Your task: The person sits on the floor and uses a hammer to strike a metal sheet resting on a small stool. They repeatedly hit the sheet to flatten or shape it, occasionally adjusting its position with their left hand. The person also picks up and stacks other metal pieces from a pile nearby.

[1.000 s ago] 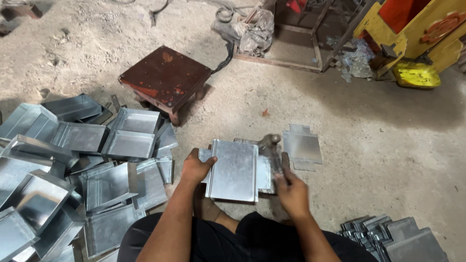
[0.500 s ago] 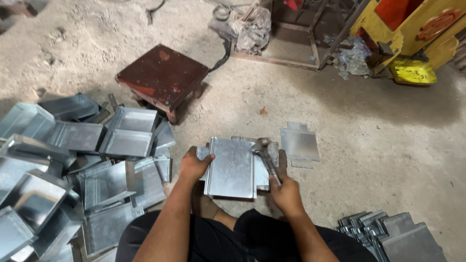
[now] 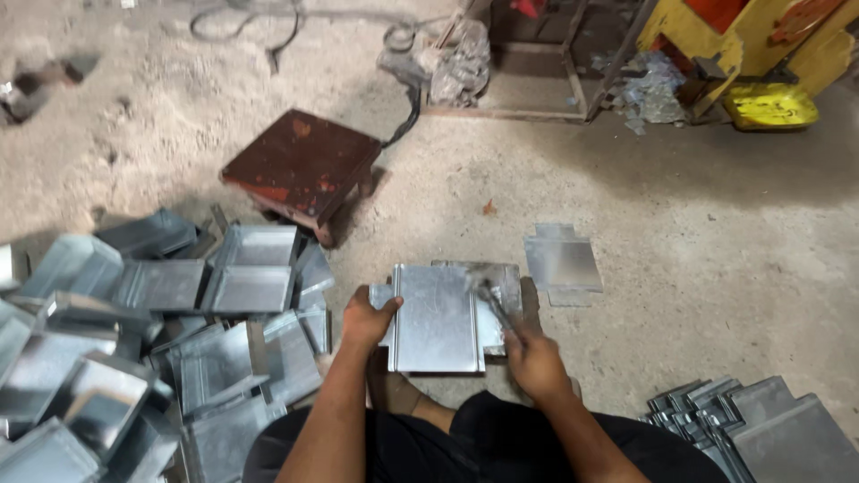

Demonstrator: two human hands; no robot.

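A flat shiny sheet-metal piece (image 3: 437,317) with folded edges lies on the concrete floor in front of me. My left hand (image 3: 367,319) grips its left edge. My right hand (image 3: 534,362) is closed on the handle of a hammer (image 3: 493,300), whose head rests over the right side of the sheet. A second cut metal blank (image 3: 562,262) lies flat just beyond, to the right.
A heap of folded metal trays (image 3: 134,340) fills the floor at my left. A stack of flat metal pieces (image 3: 761,429) sits at lower right. A low rust-red stool (image 3: 301,170) stands ahead, with a yellow machine (image 3: 752,54) and metal frame (image 3: 537,63) behind.
My right hand, empty on the sheet's right edge a second ago, now holds the hammer and has brought its head down onto the sheet. My left hand stays on the left edge.
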